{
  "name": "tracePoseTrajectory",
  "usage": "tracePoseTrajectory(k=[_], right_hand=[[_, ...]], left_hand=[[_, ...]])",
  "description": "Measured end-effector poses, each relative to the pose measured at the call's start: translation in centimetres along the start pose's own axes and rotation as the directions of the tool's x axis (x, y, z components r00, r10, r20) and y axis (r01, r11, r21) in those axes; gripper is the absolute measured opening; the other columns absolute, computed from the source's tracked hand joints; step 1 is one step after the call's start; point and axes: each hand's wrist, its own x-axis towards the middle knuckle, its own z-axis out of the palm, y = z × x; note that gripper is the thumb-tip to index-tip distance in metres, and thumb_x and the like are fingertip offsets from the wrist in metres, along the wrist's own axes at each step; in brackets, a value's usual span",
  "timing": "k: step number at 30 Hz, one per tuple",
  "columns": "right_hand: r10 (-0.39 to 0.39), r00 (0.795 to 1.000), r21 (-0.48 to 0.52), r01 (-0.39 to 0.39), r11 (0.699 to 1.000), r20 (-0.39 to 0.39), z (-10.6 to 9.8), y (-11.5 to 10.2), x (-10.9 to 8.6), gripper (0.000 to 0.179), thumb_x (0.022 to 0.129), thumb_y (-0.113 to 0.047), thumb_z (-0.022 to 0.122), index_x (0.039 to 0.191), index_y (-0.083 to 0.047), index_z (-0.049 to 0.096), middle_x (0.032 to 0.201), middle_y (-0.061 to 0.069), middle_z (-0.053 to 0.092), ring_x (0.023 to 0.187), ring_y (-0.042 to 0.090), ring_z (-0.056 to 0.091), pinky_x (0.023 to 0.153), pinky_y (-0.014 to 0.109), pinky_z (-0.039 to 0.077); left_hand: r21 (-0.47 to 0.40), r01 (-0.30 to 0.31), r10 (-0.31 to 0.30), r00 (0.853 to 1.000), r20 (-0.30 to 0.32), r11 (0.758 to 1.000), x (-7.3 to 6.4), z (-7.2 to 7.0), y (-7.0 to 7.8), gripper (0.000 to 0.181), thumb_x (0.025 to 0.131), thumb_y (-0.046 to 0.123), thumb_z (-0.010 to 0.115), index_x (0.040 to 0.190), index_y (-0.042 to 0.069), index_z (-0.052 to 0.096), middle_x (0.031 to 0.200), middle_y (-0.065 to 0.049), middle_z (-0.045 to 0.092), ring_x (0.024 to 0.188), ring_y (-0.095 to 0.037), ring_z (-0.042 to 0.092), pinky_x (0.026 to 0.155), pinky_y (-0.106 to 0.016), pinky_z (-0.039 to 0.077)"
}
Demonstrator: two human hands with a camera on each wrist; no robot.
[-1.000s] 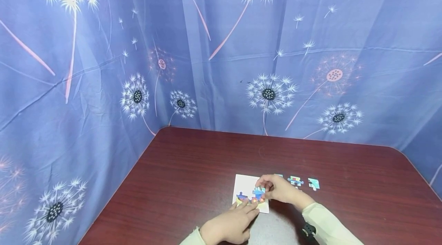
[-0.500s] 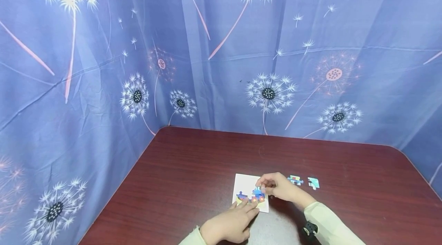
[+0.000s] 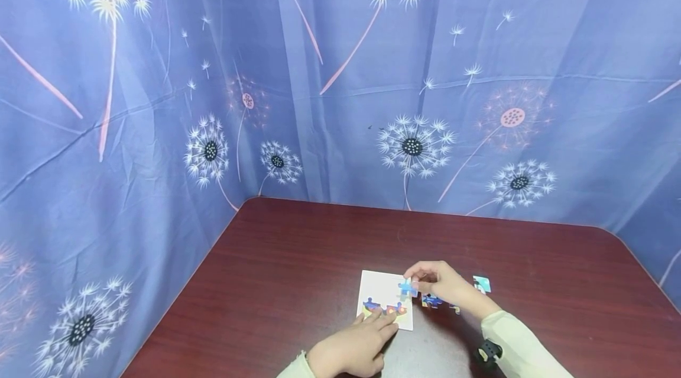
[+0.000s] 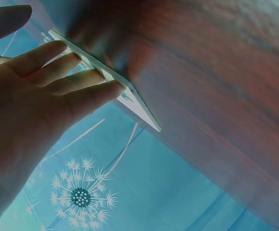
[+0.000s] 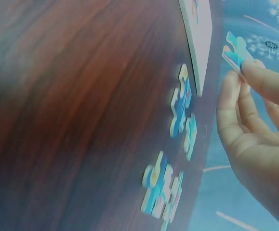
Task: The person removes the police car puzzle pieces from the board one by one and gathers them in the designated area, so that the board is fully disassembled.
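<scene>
My right hand (image 3: 446,284) pinches a light-blue jigsaw piece (image 3: 407,288) between thumb and fingers, over the right side of a white puzzle board (image 3: 379,281). In the right wrist view the same jigsaw piece (image 5: 241,50) is raised above the table, tilted. Along the board's near edge lie fitted pieces (image 3: 369,303) in blue, red and yellow, partly hidden by fingers. My left hand (image 3: 355,347) rests with straight fingers on that near edge. The left wrist view shows the fingertips (image 4: 112,87) on the board's rim.
Several loose jigsaw pieces lie on the dark red wooden table (image 3: 298,259) right of the board, such as a blue piece (image 3: 431,301) and a pale teal piece (image 3: 482,284). My right forearm hides some. A blue dandelion-print curtain (image 3: 340,129) borders the table behind and at left.
My right hand has lifted the light-blue piece away from the fitted pieces, up and to the right. The blue loose piece beneath that hand has come into view. My left hand has stayed put.
</scene>
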Motion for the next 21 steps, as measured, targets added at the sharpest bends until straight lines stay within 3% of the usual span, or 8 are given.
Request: tracePoseTrajectory(k=[8, 15, 21], right_hand=[[-0.034, 0.999, -0.002, 0.034, 0.999, -0.026, -1.6, 0.7, -1.3, 0.021, 0.092, -0.003, 0.061, 0.111, 0.005, 0.064, 0.085, 0.017, 0.064, 0.068, 0.016, 0.061, 0.060, 0.033, 0.055], [0.015, 0.998, 0.017, -0.014, 1.000, -0.058, -3.2, 1.0, -2.8, 0.021, 0.090, -0.002, 0.062, 0.109, 0.009, 0.062, 0.088, 0.016, 0.065, 0.073, 0.015, 0.064, 0.064, 0.035, 0.058], [0.006, 0.997, 0.012, -0.005, 1.000, -0.072, -4.9, 1.5, -4.1, 0.020, 0.092, -0.003, 0.061, 0.108, 0.009, 0.063, 0.088, 0.017, 0.065, 0.076, 0.014, 0.064, 0.066, 0.035, 0.058]], left_hand=[[0.008, -0.003, 0.003, 1.000, -0.014, 1.000, -0.1, -0.2, 0.2, 0.061, 0.082, 0.020, 0.064, 0.141, 0.012, 0.048, 0.150, 0.001, 0.039, 0.137, -0.026, 0.037, 0.103, -0.047, 0.042], [0.006, -0.005, 0.005, 1.000, -0.017, 1.000, -0.2, 0.0, 0.2, 0.061, 0.083, 0.021, 0.064, 0.141, 0.012, 0.048, 0.150, 0.000, 0.039, 0.137, -0.026, 0.037, 0.103, -0.047, 0.042], [-0.011, 0.000, 0.000, 1.000, -0.004, 1.000, -0.2, -0.2, 0.1, 0.062, 0.083, 0.020, 0.063, 0.142, 0.012, 0.047, 0.151, 0.001, 0.037, 0.138, -0.026, 0.035, 0.104, -0.048, 0.040]])
